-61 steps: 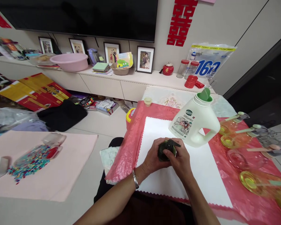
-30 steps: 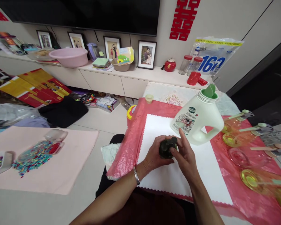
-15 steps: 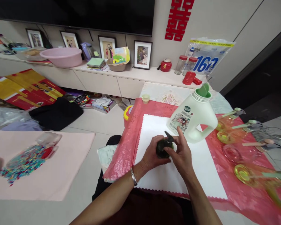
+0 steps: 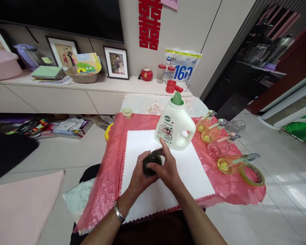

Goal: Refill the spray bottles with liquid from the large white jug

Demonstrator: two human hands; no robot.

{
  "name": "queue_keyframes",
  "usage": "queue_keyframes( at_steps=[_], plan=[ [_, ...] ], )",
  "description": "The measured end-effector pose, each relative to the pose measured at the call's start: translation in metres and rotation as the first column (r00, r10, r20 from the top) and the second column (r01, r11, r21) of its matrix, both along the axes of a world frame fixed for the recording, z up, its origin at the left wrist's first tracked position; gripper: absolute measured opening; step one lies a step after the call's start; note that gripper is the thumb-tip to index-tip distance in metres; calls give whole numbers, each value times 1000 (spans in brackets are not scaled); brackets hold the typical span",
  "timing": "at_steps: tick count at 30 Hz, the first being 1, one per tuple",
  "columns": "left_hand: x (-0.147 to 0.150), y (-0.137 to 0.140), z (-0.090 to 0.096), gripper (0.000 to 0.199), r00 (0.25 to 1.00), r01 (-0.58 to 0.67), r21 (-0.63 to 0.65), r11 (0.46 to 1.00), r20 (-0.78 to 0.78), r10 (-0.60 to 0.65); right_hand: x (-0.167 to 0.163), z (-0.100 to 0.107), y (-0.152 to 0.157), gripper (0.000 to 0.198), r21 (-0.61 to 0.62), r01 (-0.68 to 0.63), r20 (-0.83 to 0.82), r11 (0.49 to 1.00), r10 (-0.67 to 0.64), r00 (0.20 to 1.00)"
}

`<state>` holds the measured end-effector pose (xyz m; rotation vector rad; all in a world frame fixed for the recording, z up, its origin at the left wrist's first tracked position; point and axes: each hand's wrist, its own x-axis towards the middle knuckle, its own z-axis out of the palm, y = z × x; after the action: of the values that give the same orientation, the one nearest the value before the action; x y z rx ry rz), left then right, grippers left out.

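A dark green bottle (image 4: 148, 169) with a black pump top (image 4: 155, 156) is between my two hands, above a white scalloped mat (image 4: 140, 139). My left hand (image 4: 138, 176), below a silver bracelet, is wrapped round the bottle's side. My right hand (image 4: 169, 167) grips it from the other side, thumb over the shoulder by the pump and index finger raised. The bottle's lower part is hidden. Just beyond stands a large pale detergent jug (image 4: 177, 127) with its handle to the right and a green piece (image 4: 177, 98) in its mouth.
Several clear pump bottles with yellow or pink contents (image 4: 225, 165) line the red cloth (image 4: 109, 173) at right, by a tape roll (image 4: 252, 175). A small pale cup (image 4: 127, 113) stands at the far left corner. Red-lidded jars (image 4: 161, 75) stand on the cabinet behind.
The view has swung to the right, so the table sits further left and the tape roll shows whole. Both hands keep hold of the bottle, and its pump top has turned slightly.
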<state>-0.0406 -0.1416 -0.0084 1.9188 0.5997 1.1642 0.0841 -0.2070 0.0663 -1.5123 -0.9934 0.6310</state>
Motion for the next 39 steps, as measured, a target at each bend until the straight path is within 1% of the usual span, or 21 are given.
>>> queue_keyframes(
  at_steps=[4,9,14,16,18,20,23,24,26,33,39],
  plan=[
    [-1,-1,0,85,999,-14,-9,1000,-37,14,-4,2,0,91,-10,4,-1,1000,-4,1000],
    [-1,0,-2,84,1000,13,-24,1000,-12,-13,-2,3,-4,79,-7,13,31,1000,-13,999],
    [-1,0,-5,86,1000,9,-47,999,-12,-10,-6,0,0,83,12,56,50,998,-57,997],
    [-1,-1,-5,86,1000,15,-45,999,-1,-15,-7,1,0,82,27,58,62,998,-59,996],
    [0,-1,-4,88,1000,19,-29,999,6,-19,-3,4,-1,74,42,5,83,999,-9,997],
    [1,-2,-2,89,1000,24,-28,999,10,-24,4,8,-3,62,54,-102,110,993,96,989],
    [2,-2,0,89,999,42,-57,997,31,-41,16,12,-5,44,60,-265,149,962,254,956],
    [2,-3,1,89,998,49,-67,997,37,-47,19,12,-5,38,60,-298,160,953,285,945],
    [2,-3,0,90,998,60,-80,995,41,-56,22,11,-4,30,64,-320,174,945,305,936],
    [4,-2,-5,96,997,49,-61,997,58,-45,18,0,0,20,114,-219,159,969,200,967],
    [0,-4,-4,92,1000,24,-45,999,10,-24,8,8,-1,21,119,-123,166,985,102,981]
  ],
)
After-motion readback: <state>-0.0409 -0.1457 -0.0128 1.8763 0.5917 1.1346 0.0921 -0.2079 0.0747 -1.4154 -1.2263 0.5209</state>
